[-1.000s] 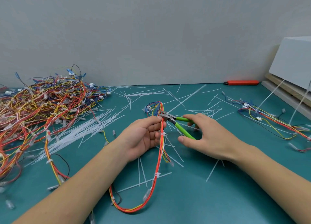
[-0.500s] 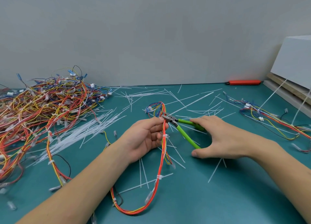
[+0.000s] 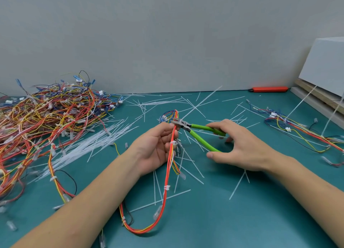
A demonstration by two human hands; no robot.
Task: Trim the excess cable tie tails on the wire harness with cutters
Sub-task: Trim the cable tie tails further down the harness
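Currently mid-trim: the wire harness [image 3: 168,166] is pinched in the left hand [image 3: 156,147], fingers closed round the bundle just below its top loop, the rest draped down onto the green mat [image 3: 242,219]. The cutters [image 3: 195,131] are held by the right hand [image 3: 240,147], fingers spread, green handles splayed apart, nose set against the bundle at the left fingertips. A tie tail between the blades is probable, but too small to confirm. Next: handles squeezed flush at the tie head, wires kept clear.
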